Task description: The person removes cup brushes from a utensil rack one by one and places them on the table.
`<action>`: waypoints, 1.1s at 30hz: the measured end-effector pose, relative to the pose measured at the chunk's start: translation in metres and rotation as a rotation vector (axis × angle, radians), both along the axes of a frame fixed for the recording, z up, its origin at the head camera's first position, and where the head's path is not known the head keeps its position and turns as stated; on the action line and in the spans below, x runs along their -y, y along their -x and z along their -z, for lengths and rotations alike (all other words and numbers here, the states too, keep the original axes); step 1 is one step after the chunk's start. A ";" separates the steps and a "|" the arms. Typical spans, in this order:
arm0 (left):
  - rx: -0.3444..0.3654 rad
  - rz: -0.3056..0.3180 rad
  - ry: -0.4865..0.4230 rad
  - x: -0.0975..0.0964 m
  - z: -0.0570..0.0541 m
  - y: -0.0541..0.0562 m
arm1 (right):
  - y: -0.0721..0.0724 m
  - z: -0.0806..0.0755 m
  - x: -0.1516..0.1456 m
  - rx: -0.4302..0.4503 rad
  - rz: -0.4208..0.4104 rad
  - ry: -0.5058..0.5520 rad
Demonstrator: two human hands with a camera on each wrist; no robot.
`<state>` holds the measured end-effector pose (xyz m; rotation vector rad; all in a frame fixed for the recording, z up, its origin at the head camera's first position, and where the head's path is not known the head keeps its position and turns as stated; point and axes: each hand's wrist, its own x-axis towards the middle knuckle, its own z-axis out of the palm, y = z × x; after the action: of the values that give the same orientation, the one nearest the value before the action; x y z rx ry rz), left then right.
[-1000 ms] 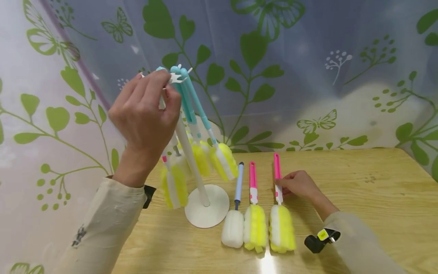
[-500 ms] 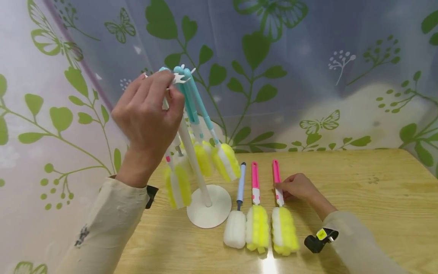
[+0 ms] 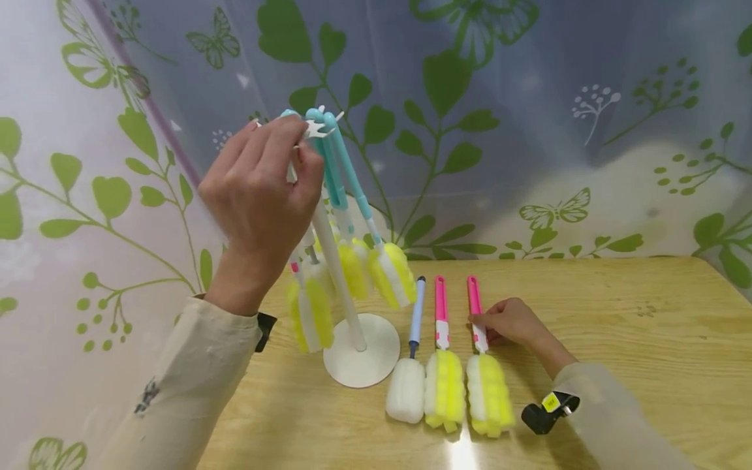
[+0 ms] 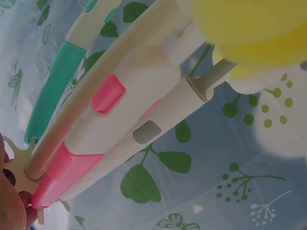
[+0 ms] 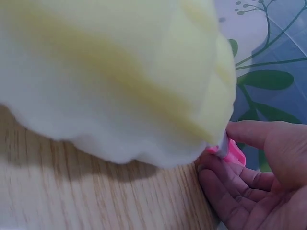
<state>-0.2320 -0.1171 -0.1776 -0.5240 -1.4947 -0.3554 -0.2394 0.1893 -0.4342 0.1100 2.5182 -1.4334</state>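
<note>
In the head view my left hand is up at the top of a white stand. Its fingertips pinch the handle end of a pink-and-white sponge brush beside the stand's notched top, as the left wrist view shows. That brush's yellow-and-white sponge hangs below. Several turquoise-handled sponge brushes hang at the stand's right side, and a white brush with a grey button hangs behind the pink one. My right hand pinches the handle of another pink sponge brush lying on the table.
Left of the right hand's brush lie a second pink sponge brush and a blue-handled brush with a white sponge, side by side. The wooden table meets a leaf-patterned curtain at the back.
The right hand has drawn its pink brush slightly nearer and left, its handle end now about level with the neighbouring one. The left hand keeps its place at the stand top; the view shifts slightly.
</note>
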 end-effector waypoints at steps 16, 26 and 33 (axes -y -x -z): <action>-0.003 -0.010 -0.019 0.000 0.000 0.000 | -0.003 -0.001 0.002 -0.031 -0.001 -0.030; 0.012 0.009 -0.017 -0.003 0.001 0.000 | -0.006 0.004 -0.006 -0.038 0.026 0.051; 0.015 0.042 -0.025 -0.003 0.000 0.000 | -0.005 -0.003 -0.014 -0.095 0.091 0.062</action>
<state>-0.2315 -0.1143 -0.1779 -0.5347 -1.4938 -0.4109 -0.2345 0.2032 -0.4308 0.1511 2.5719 -1.5861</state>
